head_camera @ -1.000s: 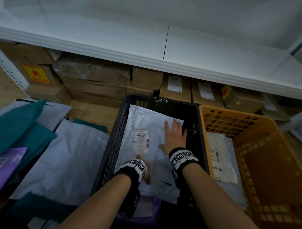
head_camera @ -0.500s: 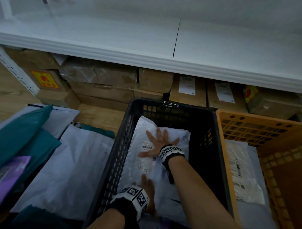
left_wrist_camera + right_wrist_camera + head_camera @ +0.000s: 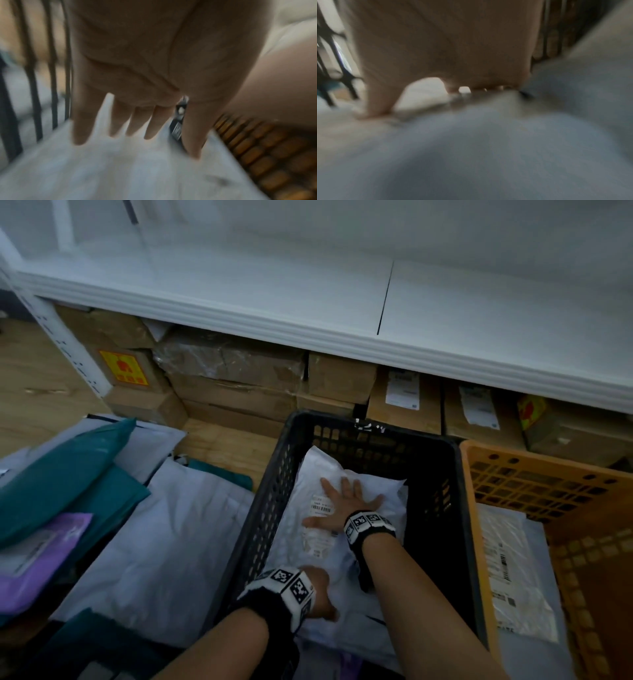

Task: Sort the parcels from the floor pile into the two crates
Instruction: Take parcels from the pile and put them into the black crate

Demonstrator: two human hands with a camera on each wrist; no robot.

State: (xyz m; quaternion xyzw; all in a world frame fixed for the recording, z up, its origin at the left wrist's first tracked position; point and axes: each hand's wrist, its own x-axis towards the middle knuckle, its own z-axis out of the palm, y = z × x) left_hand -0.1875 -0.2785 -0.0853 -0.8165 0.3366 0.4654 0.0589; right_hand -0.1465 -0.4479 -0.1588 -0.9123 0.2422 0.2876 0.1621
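A white mailer parcel (image 3: 373, 491) with a barcode label lies inside the black crate (image 3: 270, 494). My right hand (image 3: 342, 501) presses flat on it with fingers spread, near the label. My left hand (image 3: 320, 594) rests on the parcel's near end, its fingers straight in the left wrist view (image 3: 137, 121). The right wrist view is blurred, showing my right hand (image 3: 436, 86) down on the white plastic. The orange crate (image 3: 582, 542) stands to the right and holds a clear-wrapped parcel (image 3: 507, 570) with labels.
The floor pile lies at the left: teal mailers (image 3: 65, 474), a purple one (image 3: 37, 563) and big white ones (image 3: 154, 542). Cardboard boxes (image 3: 233, 378) are stacked under a white shelf (image 3: 308, 302) behind the crates. Wood floor (image 3: 30, 392) shows at the far left.
My right hand slid left across the parcel toward its label. My left hand drew back toward the near end of the black crate. The head view shifted left.
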